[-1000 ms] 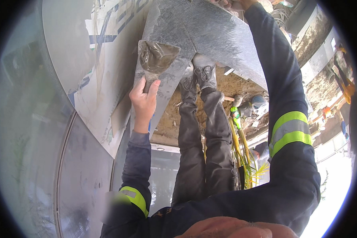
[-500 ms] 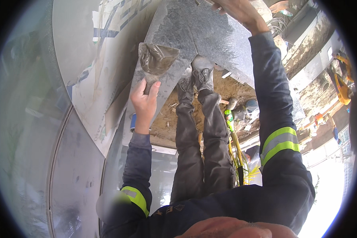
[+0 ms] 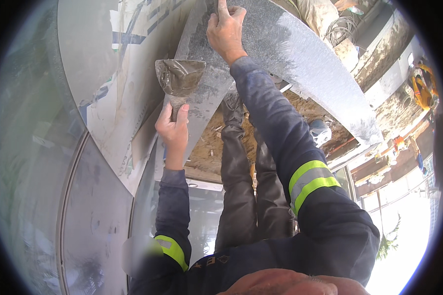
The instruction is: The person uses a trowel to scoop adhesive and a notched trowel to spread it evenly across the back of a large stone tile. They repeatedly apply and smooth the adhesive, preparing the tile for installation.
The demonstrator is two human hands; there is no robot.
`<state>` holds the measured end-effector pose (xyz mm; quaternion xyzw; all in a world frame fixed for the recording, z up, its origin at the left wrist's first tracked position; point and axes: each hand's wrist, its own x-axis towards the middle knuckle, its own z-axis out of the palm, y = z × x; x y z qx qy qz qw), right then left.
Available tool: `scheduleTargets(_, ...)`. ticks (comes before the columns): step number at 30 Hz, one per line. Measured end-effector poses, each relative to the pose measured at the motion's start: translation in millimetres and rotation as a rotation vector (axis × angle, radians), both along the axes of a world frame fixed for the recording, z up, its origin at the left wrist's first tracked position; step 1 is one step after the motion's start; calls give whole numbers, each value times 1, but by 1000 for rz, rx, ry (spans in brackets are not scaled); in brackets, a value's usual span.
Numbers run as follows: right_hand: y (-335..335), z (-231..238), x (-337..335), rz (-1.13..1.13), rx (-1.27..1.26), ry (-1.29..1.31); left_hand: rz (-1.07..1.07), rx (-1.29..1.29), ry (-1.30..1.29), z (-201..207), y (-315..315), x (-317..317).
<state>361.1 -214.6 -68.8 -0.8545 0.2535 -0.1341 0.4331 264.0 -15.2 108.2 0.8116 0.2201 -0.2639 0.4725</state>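
The left hand [image 3: 172,130] grips the scraper [image 3: 181,77] over the left side of the slab [image 3: 305,46]. The right hand [image 3: 227,32] extends one finger there; any hold is unclear. Soil [image 3: 212,140] borders it; a grey panel [image 3: 96,194] stands left.

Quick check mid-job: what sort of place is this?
Probably an outdoor construction site: there's bare soil beside the grey slab, coiled cable at upper right, and a broad-bladed scraper in the left hand.

Navy sleeves [image 3: 278,125] banded lime-yellow and silver, mottled grey slab [image 3: 320,54], grey-brown scraper [image 3: 181,79], dark grey trousers [image 3: 237,191]
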Motion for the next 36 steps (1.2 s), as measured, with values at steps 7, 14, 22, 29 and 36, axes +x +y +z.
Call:
scheduleTargets(7, 23, -14, 5, -48, -44, -28, -37, 17, 8, 1, 27, -10)
scheduleTargets(14, 27, -19, 4, -71, -109, 15, -68, -2, -42, -4, 30, -19)
scheduleTargets(22, 23, -30, 4, -60, -173, 1, -73, -27, -36, -6, 34, -26)
scheduleTargets(29, 21, -3, -7, -32, -2, 16, -46, 0, -34, 5, 26, -20)
scheduleTargets(36, 24, -28, 5, -68, -72, 46, -78, -16, -34, -4, 33, -25)
